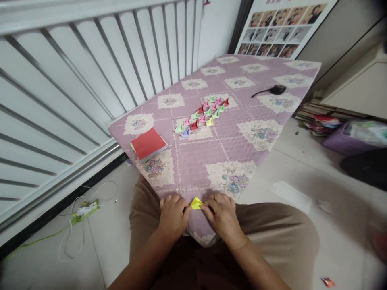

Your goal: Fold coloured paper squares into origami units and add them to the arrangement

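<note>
Yellow paper [196, 204], folded to a small peaked shape, lies near the close corner of the counter [195, 157]. The left hand [173, 214] pinches its left end between thumb and fingers; the right hand [222, 215] likewise grips the right end. It should handle as very light, crisp along the creases and easily crumpled (a hard squeeze would likely dent it), so the lower corners seem the best hold. By the counter's left edge sits a red-topped paper stack [149, 143], small folded pieces [194, 125] to its right.
</note>
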`<act>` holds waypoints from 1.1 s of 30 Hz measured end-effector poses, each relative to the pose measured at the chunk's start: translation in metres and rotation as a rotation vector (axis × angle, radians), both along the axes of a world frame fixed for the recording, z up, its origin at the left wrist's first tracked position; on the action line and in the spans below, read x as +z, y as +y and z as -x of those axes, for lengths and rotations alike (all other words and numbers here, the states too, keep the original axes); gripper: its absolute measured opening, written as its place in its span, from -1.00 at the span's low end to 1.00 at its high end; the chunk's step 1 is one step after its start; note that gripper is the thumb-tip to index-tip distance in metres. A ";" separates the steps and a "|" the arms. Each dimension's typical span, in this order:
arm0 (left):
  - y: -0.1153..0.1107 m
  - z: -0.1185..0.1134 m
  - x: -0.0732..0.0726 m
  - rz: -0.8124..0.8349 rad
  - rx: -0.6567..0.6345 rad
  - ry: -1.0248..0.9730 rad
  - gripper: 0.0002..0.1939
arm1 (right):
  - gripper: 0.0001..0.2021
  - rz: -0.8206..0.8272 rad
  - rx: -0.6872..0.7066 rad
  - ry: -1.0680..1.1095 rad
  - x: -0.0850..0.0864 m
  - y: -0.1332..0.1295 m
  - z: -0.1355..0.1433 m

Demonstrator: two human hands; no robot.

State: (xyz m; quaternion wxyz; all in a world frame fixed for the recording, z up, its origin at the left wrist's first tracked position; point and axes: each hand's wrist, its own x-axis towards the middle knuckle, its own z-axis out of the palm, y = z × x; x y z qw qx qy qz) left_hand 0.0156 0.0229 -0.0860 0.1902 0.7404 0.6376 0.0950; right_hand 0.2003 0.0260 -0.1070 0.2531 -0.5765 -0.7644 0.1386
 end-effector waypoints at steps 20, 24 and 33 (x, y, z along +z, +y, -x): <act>0.006 0.004 -0.004 -0.048 -0.248 0.007 -0.79 | -0.78 0.013 -0.135 -0.094 0.001 0.003 0.013; 0.003 0.009 -0.010 -0.133 -0.479 0.040 -0.70 | -0.76 0.021 -0.139 -0.107 0.001 0.002 0.014; -0.006 0.025 -0.010 -0.087 -0.521 0.047 -0.56 | -0.79 0.000 -0.084 -0.077 0.000 0.003 0.008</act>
